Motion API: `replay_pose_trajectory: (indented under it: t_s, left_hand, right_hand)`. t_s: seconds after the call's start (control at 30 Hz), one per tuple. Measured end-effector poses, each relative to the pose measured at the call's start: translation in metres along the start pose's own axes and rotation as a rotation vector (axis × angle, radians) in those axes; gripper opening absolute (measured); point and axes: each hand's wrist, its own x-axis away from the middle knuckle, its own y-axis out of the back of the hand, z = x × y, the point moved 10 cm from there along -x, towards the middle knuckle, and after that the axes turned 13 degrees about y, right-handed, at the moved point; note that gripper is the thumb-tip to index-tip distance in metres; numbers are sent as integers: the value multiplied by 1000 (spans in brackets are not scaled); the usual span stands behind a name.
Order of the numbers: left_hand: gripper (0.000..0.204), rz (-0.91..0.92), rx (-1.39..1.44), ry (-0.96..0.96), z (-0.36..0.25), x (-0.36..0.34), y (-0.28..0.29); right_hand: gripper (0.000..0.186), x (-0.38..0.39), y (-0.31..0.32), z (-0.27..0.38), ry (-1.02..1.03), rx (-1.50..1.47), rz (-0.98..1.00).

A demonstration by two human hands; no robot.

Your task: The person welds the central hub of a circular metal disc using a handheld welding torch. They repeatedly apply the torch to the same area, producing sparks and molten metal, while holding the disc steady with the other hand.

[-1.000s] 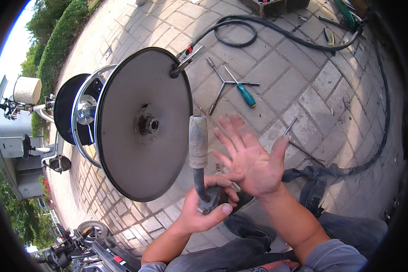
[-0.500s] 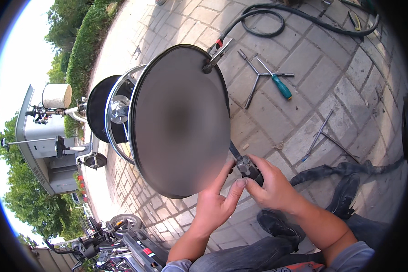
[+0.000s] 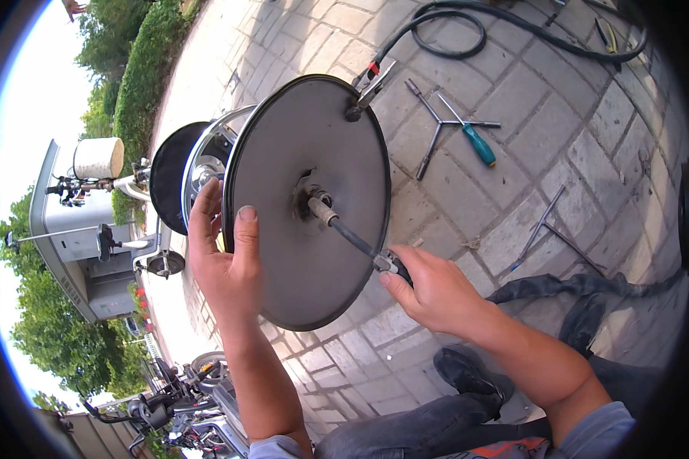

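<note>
A large grey disc point(image 3: 314, 268) with a black rim is mounted beside a chrome ring and another black disc point(image 3: 172, 176). My left hand point(image 3: 230, 252) straddles the grey disc's left rim, thumb on the near side, fingers reaching behind. My right hand point(image 3: 425, 287) grips a dark tool body point(image 3: 390, 262). Its bent shank point(image 3: 352, 234) ends in a worn pale sleeve point(image 3: 325, 210) at the disc's central hub, partly hiding it. A metal clamp point(image 3: 367, 96) with a hose attached sits on the upper right rim.
A black hose point(image 3: 528, 30) runs across the paving. A Y-shaped wrench point(image 3: 436, 130), teal screwdriver point(image 3: 478, 145), second wrench point(image 3: 540, 226) and pliers point(image 3: 609, 42) lie to the right. My shoes are below. Bikes point(image 3: 161, 413), a grey booth point(image 3: 76, 237) and a hedge point(image 3: 138, 76) stand at left.
My left hand has moved up and left from beside the tool to the disc's rim. My right hand has taken hold of the tool and moved it to the hub.
</note>
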Motion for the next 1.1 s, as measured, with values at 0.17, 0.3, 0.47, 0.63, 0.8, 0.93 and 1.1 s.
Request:
replay_pose_trajectory:
  t_s: [0.17,0.3,0.47,0.63,0.8,0.93,1.1]
  left_hand:
    - [41,-2,130,55,3,1,3]
    - [39,20,186,79,6,-1,1]
    - [38,76,396,165,8,-2,0]
    - [39,113,386,171,7,0,-4]
    - [40,110,436,157,10,-2,-4]
    - [40,97,422,141,12,-2,-3]
    - [41,101,390,141,9,-1,-3]
  right_hand:
    - [42,-16,2,-18,-23,-59,-46]
    - [43,-25,4,-19,23,-105,-76]
    - [43,-33,-1,-18,-11,-182,-41]
    - [41,-35,-4,-20,-32,-125,-27]
    - [40,-37,-6,-21,-38,-89,-37]
    - [40,-37,-6,-18,-43,-88,-26]
    - [41,-36,-8,-11,15,22,-43]
